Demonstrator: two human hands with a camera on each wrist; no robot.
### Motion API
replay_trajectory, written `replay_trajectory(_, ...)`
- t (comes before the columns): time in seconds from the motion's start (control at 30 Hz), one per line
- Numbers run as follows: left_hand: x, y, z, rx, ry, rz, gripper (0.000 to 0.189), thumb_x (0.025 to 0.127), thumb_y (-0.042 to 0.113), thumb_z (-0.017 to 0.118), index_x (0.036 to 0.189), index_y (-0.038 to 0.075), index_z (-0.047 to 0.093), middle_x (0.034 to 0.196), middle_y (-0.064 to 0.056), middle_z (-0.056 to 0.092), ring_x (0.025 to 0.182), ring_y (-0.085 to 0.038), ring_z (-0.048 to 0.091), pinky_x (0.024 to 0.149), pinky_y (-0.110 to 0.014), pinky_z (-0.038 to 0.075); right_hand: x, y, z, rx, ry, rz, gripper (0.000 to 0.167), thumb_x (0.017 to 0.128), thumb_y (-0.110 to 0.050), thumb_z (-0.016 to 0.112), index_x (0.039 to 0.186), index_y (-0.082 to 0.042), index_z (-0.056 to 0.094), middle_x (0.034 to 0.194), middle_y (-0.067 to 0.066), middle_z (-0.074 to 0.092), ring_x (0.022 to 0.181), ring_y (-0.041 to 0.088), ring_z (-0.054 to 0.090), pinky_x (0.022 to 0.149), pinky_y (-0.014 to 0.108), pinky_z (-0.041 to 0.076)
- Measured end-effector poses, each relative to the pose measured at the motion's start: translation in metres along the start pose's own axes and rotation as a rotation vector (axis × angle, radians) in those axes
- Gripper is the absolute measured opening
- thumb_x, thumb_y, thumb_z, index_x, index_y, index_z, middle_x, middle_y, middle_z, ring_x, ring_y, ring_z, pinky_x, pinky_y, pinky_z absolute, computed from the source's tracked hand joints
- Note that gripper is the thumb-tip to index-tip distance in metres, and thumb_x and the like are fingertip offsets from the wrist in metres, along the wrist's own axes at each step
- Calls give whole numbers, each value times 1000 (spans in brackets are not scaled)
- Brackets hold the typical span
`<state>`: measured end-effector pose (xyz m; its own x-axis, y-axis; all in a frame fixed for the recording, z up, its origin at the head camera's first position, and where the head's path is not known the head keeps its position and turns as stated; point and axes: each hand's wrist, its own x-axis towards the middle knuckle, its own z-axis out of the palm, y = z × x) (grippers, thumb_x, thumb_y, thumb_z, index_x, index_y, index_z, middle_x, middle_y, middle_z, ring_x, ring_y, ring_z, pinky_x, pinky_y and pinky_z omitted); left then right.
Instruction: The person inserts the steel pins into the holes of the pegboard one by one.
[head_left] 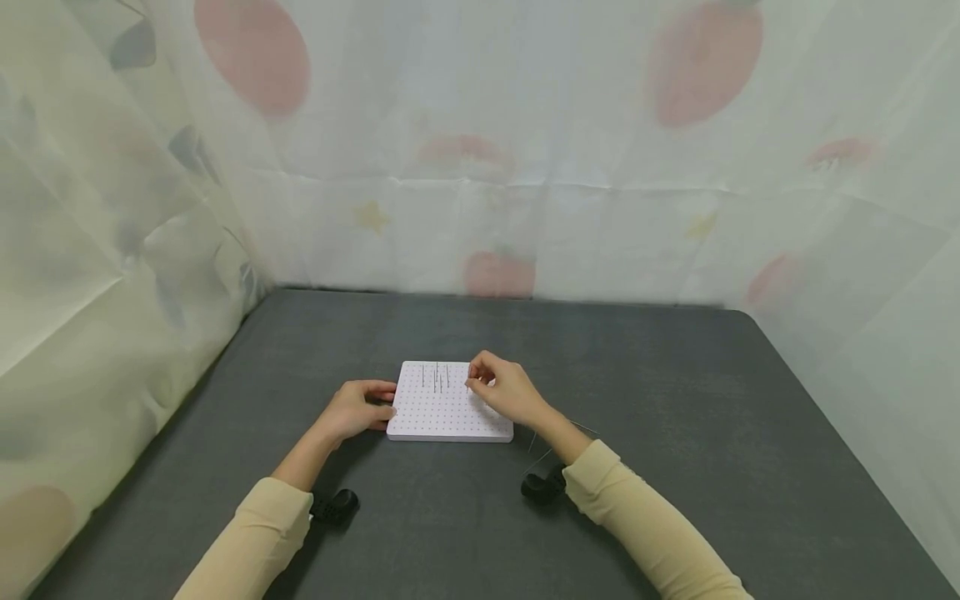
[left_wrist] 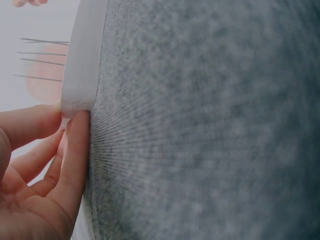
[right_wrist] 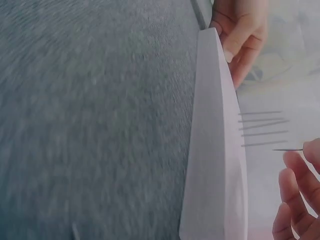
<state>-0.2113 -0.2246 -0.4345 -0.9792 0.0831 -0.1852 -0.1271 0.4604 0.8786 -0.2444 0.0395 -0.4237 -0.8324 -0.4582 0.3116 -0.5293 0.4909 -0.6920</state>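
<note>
1. Right hand point(head_left: 512, 396) pinches a pin point(right_wrist: 287, 149) over the white board point(head_left: 450, 421); a loose pinch could drop it;
2. left hand point(head_left: 352, 410) grips that board's edge on the surface point(head_left: 675, 375); an uneven push might topple standing pins point(right_wrist: 265, 133).

Clearances about the white pegboard point(head_left: 450, 425). 5 upright pins point(left_wrist: 42, 53) obstruct low passage over its far half. The right hand point(head_left: 510, 393), pinching 1 pin point(right_wrist: 288, 149), blocks the far right; the left hand point(head_left: 356, 410) closes the left edge. Open tabletop point(head_left: 442, 517) separates the forearms. Loose pins point(head_left: 533, 442) litter the right.
</note>
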Motion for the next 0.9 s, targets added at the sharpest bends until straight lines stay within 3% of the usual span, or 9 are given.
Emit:
replay_trajectory(0.3,2,-2,0,-11,-3,9,46,79,-2,66,123,-7,52,112,-22,57,79,-19,64,66,-33,57,7,-4,15,-47,24,-73,5,84,-6,61,87,-10,58,79,-3,64,71,8,55,60,17,44)
replay_trajectory(0.9,2,-2,0,-10,6,3,46,79,-2,67,123,-6,53,111,-22,57,79,-18,64,66,-33,57,13,-7,28,-138,-26,-36,5,84,-11,60,86,-14,58,77,-7,62,70,6,55,61,18,44)
